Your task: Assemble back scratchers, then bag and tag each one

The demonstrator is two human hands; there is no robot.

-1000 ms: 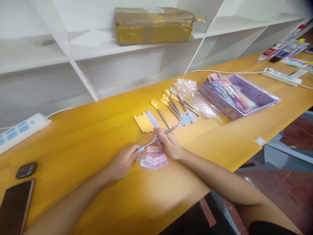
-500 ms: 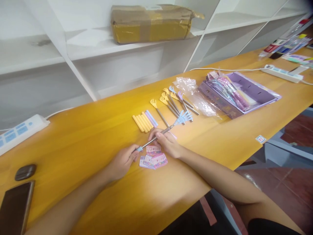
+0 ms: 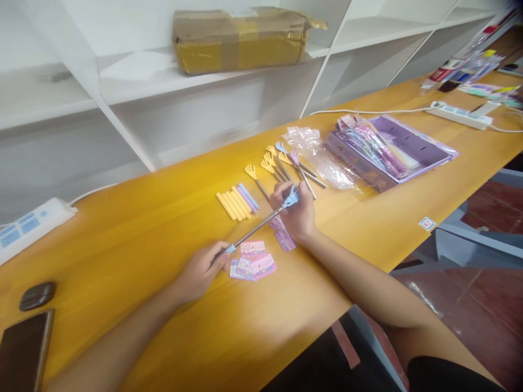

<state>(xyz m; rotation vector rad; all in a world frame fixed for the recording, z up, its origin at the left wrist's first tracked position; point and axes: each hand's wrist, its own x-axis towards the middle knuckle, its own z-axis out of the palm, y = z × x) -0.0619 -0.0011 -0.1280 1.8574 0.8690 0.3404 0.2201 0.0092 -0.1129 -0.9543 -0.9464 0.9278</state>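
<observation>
A telescopic back scratcher [image 3: 261, 224] with a metal rod and a light-blue claw head is held slantwise above the table. My left hand [image 3: 208, 267] is closed round its blue handle end. At the other end, my right hand [image 3: 300, 215] curls its fingers round the claw head, which shows in front of the palm. Below the rod lie several small pink and purple printed cards [image 3: 263, 265], and more purple cards [image 3: 284, 237] lie under my right hand. Beyond are several loose back scratchers [image 3: 267, 160] with yellow, blue and purple heads, beside a row of coloured tubes [image 3: 233, 204].
Clear plastic bags [image 3: 316, 149] lie against a purple box [image 3: 425, 155] of wrapped items. Power strips [image 3: 35, 226] stand left and far right. A phone [image 3: 25, 348] and dark case [image 3: 37, 295] are at lower left. A cardboard box [image 3: 241, 43] sits on the shelf.
My right hand has moved from the middle of the rod up to the blue claw head, uncovering the purple cards. My left hand keeps its hold on the handle. The view has shifted slightly.
</observation>
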